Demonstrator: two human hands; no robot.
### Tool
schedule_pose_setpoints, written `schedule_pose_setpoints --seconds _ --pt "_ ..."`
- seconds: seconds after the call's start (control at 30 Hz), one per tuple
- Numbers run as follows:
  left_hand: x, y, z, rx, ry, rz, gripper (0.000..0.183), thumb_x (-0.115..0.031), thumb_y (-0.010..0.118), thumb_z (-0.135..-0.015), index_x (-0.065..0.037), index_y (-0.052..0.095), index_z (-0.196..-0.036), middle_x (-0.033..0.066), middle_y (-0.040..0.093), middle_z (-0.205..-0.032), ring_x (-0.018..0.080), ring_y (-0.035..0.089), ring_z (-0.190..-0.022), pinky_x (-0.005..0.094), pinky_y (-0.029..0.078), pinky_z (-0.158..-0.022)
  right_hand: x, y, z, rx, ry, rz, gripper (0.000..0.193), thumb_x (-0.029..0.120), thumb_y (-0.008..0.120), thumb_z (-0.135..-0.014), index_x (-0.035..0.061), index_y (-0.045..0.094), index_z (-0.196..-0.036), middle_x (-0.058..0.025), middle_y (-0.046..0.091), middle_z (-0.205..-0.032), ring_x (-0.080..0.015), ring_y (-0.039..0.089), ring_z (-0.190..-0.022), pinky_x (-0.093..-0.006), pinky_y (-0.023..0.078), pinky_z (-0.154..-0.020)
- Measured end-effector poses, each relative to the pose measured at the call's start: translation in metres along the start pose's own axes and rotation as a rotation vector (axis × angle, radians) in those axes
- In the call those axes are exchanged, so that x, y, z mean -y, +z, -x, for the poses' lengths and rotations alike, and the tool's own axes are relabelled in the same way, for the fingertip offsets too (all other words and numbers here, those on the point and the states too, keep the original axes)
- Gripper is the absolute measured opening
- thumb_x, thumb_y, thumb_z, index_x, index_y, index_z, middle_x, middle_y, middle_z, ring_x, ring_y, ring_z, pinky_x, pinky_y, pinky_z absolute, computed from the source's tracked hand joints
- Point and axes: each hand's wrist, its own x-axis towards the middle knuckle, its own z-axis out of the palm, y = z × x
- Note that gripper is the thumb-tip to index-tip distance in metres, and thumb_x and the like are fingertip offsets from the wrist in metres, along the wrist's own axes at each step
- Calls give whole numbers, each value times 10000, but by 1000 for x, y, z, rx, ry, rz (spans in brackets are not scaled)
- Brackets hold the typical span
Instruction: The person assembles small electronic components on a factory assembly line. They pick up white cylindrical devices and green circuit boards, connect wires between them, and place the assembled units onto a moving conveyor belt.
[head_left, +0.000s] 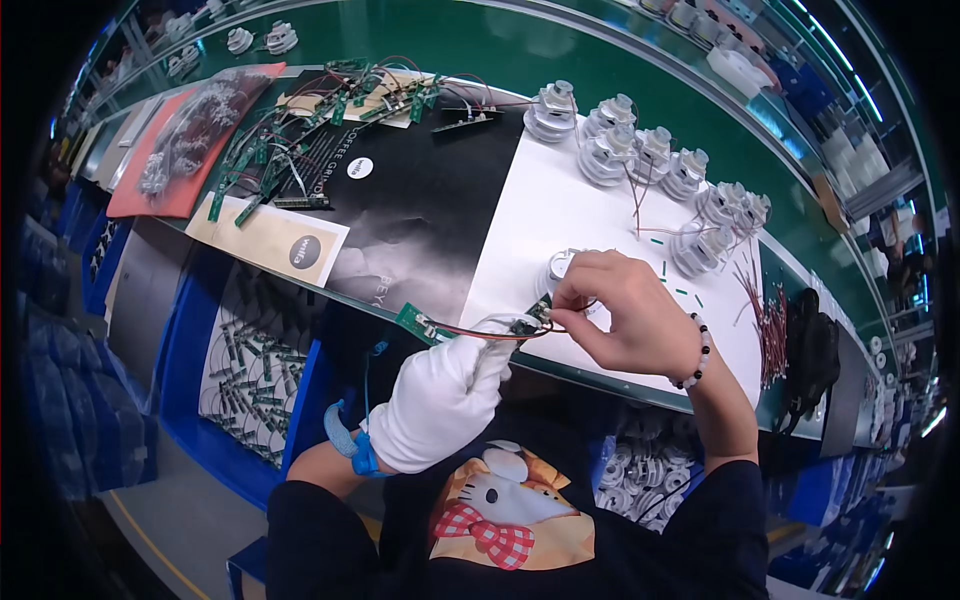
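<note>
My left hand (440, 405), in a white glove with a blue wrist strap, is closed around a green circuit board (412, 320) over the table's near edge. Red and black wires (470, 332) run along it toward my right hand. Bare, with a bead bracelet, my right hand (630, 305) pinches thin wire at the board's far end; its fingertips partly hide the contact. Just beyond those fingers, a round white part (560, 265) stands on the white sheet (505, 245), partly covered by the hand.
Several white round assemblies (607, 155) line the sheet's far side. Wired boards (265, 165) pile up at left beside a pink bag (150, 190). Loose wires (772, 340) lie at right. Blue bins (185, 400) with boards and white parts sit below the table edge.
</note>
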Motion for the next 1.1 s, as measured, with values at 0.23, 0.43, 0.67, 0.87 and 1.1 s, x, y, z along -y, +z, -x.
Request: schedule_pose_setpoints --seconds 0.23,0.43,0.67,0.87,1.1 --pt "1 -1 2 20 36 -58 181 -54 511 -877 -3 569 -1040 65 598 -639 120 579 -494 231 458 -462 1 0 -2 -6 17 -45 59 31 627 -700 14 571 -689 -82 559 -636 -213 557 -569 -300 431 -543" --pt "4 2 2 17 147 -102 206 -40 502 -872 6 548 -1068 75 601 -655 150 603 -535 257 477 -484 5 7 0 -62 128 -116 72 10 653 -695 7 582 -706 -67 571 -636 -170 570 -574 -277 444 -548" --pt "12 -5 5 106 297 -169 313 3 589 -767 61 545 -1071 165 622 -885 263 627 -671 305 508 -565 5 1 0 -170 100 -139 106 67 689 -687 17 622 -752 -75 578 -703 -210 573 -645 -300 445 -582" --pt "18 -14 -5 146 530 -250 267 3 598 -771 53 558 -1030 154 621 -918 261 634 -716 310 517 -607 2 -4 0 -39 -47 -173 130 63 712 -634 56 648 -747 -46 592 -738 -220 524 -734 -338 398 -674" --pt "24 -15 -44 -86 -367 286 194 -113 527 -883 18 553 -1024 90 625 -803 93 611 -605 231 480 -505 -49 6 19 -469 80 -195 1026 342 825 -555 -2 269 -1345 -168 341 -1350 -300 311 -1266 -393 221 -1059"
